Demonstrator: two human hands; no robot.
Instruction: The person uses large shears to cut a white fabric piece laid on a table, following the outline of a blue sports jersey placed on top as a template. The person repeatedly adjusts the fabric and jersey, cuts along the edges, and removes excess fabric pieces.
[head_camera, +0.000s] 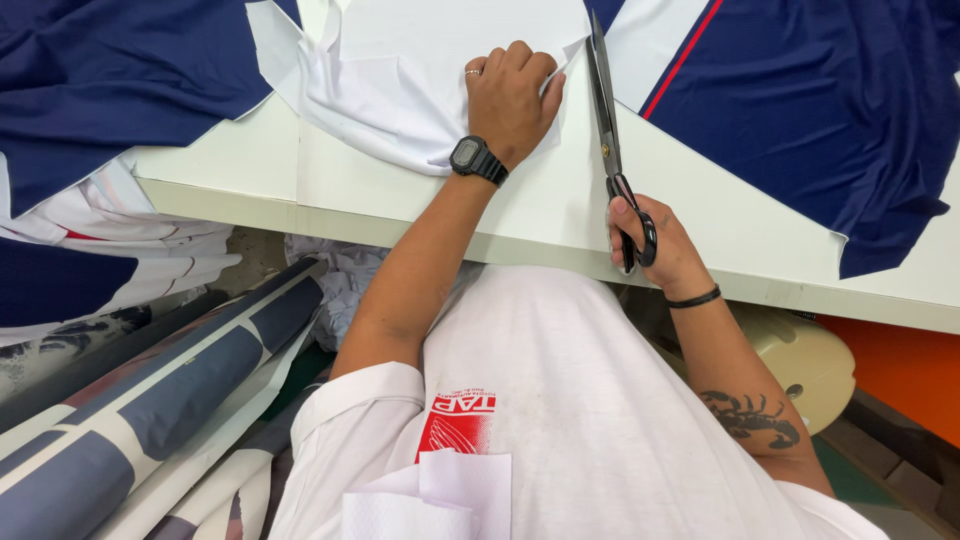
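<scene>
Scissors (612, 140) lie gripped in the right hand (655, 240), while the left hand (508, 95), knuckles curled, pins white fabric (400, 90).

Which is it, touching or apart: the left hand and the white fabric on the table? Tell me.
Touching. The head view shows the left hand pressed knuckles-up onto the white fabric, with no gap visible. The right hand holds the scissors alongside.

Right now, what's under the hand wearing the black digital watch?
The left hand presses down on crumpled white fabric lying on the pale cutting table. Whatever lies beneath that fabric is covered. The long black-handled scissors lie just beside it, in the right hand.
</scene>
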